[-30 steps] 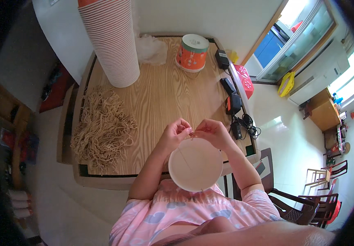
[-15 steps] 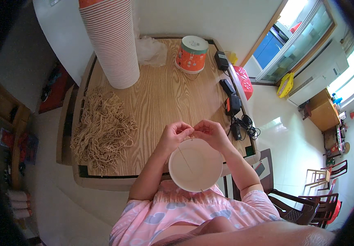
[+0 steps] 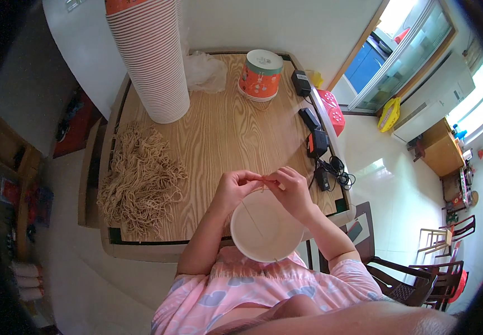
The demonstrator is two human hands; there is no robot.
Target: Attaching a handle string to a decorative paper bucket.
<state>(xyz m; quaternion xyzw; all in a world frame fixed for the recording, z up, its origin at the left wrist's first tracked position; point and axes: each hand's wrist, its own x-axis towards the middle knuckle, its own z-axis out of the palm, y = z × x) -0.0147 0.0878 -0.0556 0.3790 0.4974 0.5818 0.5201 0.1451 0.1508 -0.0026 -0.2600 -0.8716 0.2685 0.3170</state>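
Observation:
A white paper bucket (image 3: 266, 237) stands open end up at the table's near edge, in front of my body. Over its far rim, the fingertips of my left hand (image 3: 238, 188) and my right hand (image 3: 291, 192) meet in a pinch. Between them is a thin beige string (image 3: 252, 219), whose loose end hangs down into the bucket. The exact knot or loop at the fingertips is too small to make out. To the left lies a tangled heap of beige strings (image 3: 139, 181).
A tall stack of paper buckets (image 3: 151, 61) rises at the back left, beside a crumpled clear plastic bag (image 3: 207, 72). An orange and green bucket (image 3: 260, 75) sits upside down at the back. Black power adapters (image 3: 317, 144) and coiled cables (image 3: 337, 174) line the right edge.
My right hand has turned a little and its fingers have shifted at the string. My left hand has dropped slightly. The bucket stays in place.

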